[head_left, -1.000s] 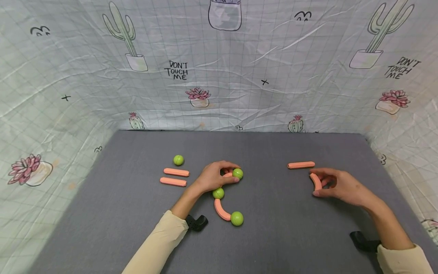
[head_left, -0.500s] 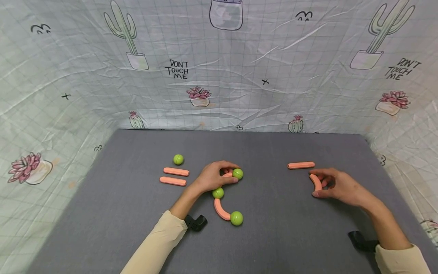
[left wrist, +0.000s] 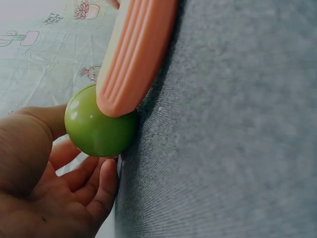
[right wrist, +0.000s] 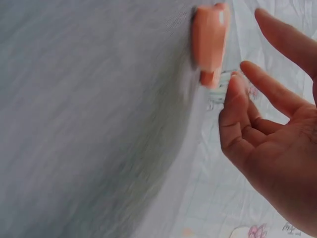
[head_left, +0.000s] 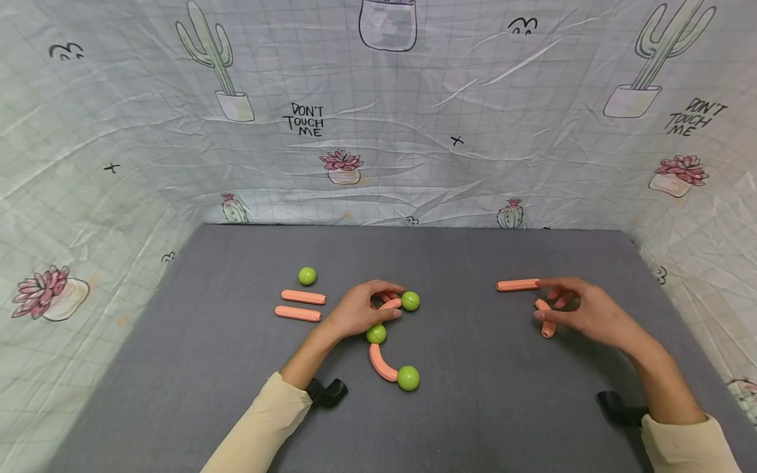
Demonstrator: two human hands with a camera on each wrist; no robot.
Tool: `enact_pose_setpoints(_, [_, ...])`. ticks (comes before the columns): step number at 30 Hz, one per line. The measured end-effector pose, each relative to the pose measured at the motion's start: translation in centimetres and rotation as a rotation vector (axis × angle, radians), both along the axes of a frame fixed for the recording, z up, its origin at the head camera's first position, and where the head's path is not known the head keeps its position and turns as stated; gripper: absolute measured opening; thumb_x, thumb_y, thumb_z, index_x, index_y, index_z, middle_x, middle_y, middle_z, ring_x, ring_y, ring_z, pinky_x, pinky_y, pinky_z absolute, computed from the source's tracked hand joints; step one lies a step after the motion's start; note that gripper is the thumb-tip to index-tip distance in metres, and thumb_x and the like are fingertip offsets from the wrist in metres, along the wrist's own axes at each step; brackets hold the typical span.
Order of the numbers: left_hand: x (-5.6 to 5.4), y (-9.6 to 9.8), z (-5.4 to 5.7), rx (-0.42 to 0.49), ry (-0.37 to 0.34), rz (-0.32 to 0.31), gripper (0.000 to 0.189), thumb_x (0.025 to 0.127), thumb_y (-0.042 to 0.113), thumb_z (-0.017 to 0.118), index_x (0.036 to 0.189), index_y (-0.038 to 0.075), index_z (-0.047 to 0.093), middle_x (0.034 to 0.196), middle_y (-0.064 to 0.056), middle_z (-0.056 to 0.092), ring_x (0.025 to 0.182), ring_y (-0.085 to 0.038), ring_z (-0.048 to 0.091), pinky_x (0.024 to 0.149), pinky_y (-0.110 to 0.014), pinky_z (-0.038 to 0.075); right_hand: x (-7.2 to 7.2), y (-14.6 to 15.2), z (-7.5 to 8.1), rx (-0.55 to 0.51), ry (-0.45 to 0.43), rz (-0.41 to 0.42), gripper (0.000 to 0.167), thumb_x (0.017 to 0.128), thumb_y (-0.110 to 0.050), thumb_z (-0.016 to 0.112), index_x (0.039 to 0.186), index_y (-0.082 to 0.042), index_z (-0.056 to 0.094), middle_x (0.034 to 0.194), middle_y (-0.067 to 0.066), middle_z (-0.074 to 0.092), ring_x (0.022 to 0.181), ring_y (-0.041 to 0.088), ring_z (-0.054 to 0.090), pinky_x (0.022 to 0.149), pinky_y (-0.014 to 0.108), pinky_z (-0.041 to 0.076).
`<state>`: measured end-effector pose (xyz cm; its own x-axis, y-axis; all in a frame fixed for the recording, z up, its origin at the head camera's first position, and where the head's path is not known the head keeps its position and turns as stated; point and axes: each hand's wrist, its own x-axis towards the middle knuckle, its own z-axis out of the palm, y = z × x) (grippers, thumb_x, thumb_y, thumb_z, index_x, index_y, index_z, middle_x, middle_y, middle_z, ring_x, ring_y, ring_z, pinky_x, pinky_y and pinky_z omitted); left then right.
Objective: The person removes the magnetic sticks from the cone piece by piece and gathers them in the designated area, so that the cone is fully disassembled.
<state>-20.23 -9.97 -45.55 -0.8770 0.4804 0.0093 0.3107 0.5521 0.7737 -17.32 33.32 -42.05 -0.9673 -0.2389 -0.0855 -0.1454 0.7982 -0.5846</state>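
Note:
In the head view a chain of green balls and curved orange rods lies near the middle of the table. My left hand [head_left: 361, 310] hovers around its upper curved rod [head_left: 390, 305], thumb and fingers parted on either side. That rod meets an upper green ball [head_left: 410, 301]; below sit another green ball [head_left: 376, 334], a lower curved rod [head_left: 383, 364] and an end ball [head_left: 408, 378]. My right hand [head_left: 591, 312] is spread over a separate short orange rod [head_left: 548, 327]. The right wrist view shows its fingertips [right wrist: 247, 67] apart from the orange pieces [right wrist: 210, 39].
A straight orange rod [head_left: 518, 285] lies just beyond my right fingers. Left of the chain are two parallel straight rods [head_left: 303, 297] and a loose green ball [head_left: 307, 276]. A printed cloth [head_left: 402, 131] stands behind the grey table [head_left: 473, 407].
My right fingers have loosened from the short orange rod, which now rests on the table, and the hand has shifted slightly toward the far straight rod. My left fingers have drawn back from the upper ball.

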Motion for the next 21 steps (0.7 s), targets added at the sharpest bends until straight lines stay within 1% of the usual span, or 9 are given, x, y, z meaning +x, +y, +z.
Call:
enact_pose_setpoints(4, [0.4, -0.1, 0.2, 0.007, 0.015, 0.026, 0.040, 0.094, 0.021, 0.079, 0.132, 0.011, 0.070, 0.118, -0.007, 0.072, 0.105, -0.020, 0.068, 0.088, -0.031, 0.053, -0.4, -1.2, 0.5, -0.053, 0.007, 0.007, 0.054, 0.096, -0.036, 0.077, 0.139, -0.008, 0.063, 0.112, 0.009, 0.069, 0.091, 0.005, 0.062, 0.072, 0.025, 0.052])
enact_pose_setpoints(6, [0.6, -0.1, 0.3, -0.003, 0.013, 0.045, 0.040, 0.094, 0.019, 0.080, 0.131, 0.010, 0.071, 0.117, -0.008, 0.072, 0.103, -0.021, 0.068, 0.090, -0.034, 0.054, -0.6, -1.9, 0.5, -0.087, -0.006, 0.030, 0.048, 0.098, -0.032, 0.075, 0.138, -0.008, 0.064, 0.111, 0.009, 0.069, 0.087, 0.006, 0.063, 0.070, 0.026, 0.052])
enact_pose_setpoints(8, [0.8, 0.0, 0.4, -0.015, 0.007, 0.063, 0.039, 0.093, 0.018, 0.080, 0.130, 0.010, 0.071, 0.115, -0.008, 0.071, 0.102, -0.020, 0.068, 0.091, -0.035, 0.054, -0.9, -2.6, 0.5, -0.131, -0.035, 0.050, 0.044, 0.099, -0.030, 0.073, 0.136, -0.008, 0.065, 0.110, 0.011, 0.070, 0.077, 0.012, 0.064, 0.061, 0.030, 0.054])
enact_pose_setpoints(10, [0.9, 0.1, 0.4, -0.026, 0.005, 0.076, 0.038, 0.093, 0.017, 0.080, 0.129, 0.010, 0.072, 0.115, -0.007, 0.071, 0.101, -0.019, 0.068, 0.091, -0.034, 0.054, -1.2, -3.4, 0.4, -0.162, -0.062, 0.066, 0.041, 0.100, -0.029, 0.072, 0.135, -0.009, 0.066, 0.110, 0.011, 0.069, 0.076, 0.016, 0.064, 0.053, 0.034, 0.053])
enact_pose_setpoints(11, [1.0, 0.2, 0.4, -0.027, 0.004, 0.082, 0.038, 0.093, 0.017, 0.080, 0.129, 0.010, 0.072, 0.115, -0.007, 0.071, 0.101, -0.019, 0.067, 0.090, -0.034, 0.053, -1.3, -3.8, 0.4, -0.172, -0.062, 0.082, 0.040, 0.101, -0.028, 0.071, 0.135, -0.008, 0.066, 0.111, 0.011, 0.069, 0.077, 0.018, 0.065, 0.053, 0.034, 0.053])
enact_pose_setpoints(13, [1.1, 0.1, 0.4, -0.024, 0.003, 0.091, 0.037, 0.092, 0.015, 0.080, 0.128, 0.009, 0.073, 0.114, -0.008, 0.071, 0.100, -0.020, 0.067, 0.090, -0.033, 0.053, -1.6, -4.7, 0.4, -0.180, -0.057, 0.102, 0.040, 0.101, -0.029, 0.071, 0.135, -0.008, 0.066, 0.110, 0.010, 0.070, 0.078, 0.017, 0.065, 0.054, 0.033, 0.054])
enact_pose_setpoints(15, [1.3, 0.0, 0.4, -0.020, 0.002, 0.101, 0.036, 0.092, 0.014, 0.080, 0.127, 0.009, 0.073, 0.115, -0.009, 0.071, 0.100, -0.021, 0.068, 0.089, -0.033, 0.054, -1.8, -5.6, 0.3, -0.173, -0.036, 0.129, 0.039, 0.101, -0.027, 0.071, 0.134, -0.007, 0.067, 0.107, 0.007, 0.070, 0.085, 0.015, 0.066, 0.062, 0.028, 0.053])
enact_pose_setpoints(17, [1.5, -0.1, 0.5, -0.014, -0.001, 0.116, 0.035, 0.092, 0.014, 0.080, 0.126, 0.009, 0.074, 0.115, -0.009, 0.071, 0.100, -0.021, 0.068, 0.088, -0.032, 0.053, -2.1, -6.6, 0.2, -0.177, -0.019, 0.165, 0.038, 0.101, -0.025, 0.071, 0.134, -0.005, 0.067, 0.104, 0.006, 0.070, 0.084, 0.016, 0.066, 0.070, 0.025, 0.051])
enact_pose_setpoints(21, [1.7, -0.2, 0.5, 0.004, -0.001, 0.152, 0.033, 0.091, 0.013, 0.080, 0.124, 0.010, 0.075, 0.113, -0.008, 0.071, 0.098, -0.021, 0.068, 0.086, -0.032, 0.053, -2.5, -8.5, 0.0, -0.208, -0.039, 0.205, 0.037, 0.100, -0.022, 0.072, 0.132, -0.004, 0.068, 0.099, 0.006, 0.071, 0.082, 0.021, 0.066, 0.069, 0.025, 0.051])
